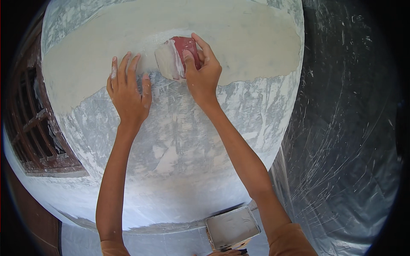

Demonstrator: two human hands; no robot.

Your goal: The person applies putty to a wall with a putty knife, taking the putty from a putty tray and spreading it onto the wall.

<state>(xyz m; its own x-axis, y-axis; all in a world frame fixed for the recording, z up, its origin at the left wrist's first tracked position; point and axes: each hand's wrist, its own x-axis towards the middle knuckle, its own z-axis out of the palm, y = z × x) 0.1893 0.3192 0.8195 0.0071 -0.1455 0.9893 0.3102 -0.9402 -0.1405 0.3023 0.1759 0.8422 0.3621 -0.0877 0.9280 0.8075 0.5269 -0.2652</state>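
My right hand (201,70) grips a red-handled putty knife (175,57), its wide blade coated in white putty and pressed flat against the wall (183,136). My left hand (128,87) lies flat on the wall just left of the blade, fingers spread and dusted with putty. A broad band of fresh cream putty (239,47) runs across the wall's upper part. Below it the surface is patchy grey and white.
A brown wooden window frame with bars (38,128) sits in the wall at the left. Below, near my body, a square tray of white putty (232,227) shows. A dark grey wall streaked with white (341,141) fills the right side.
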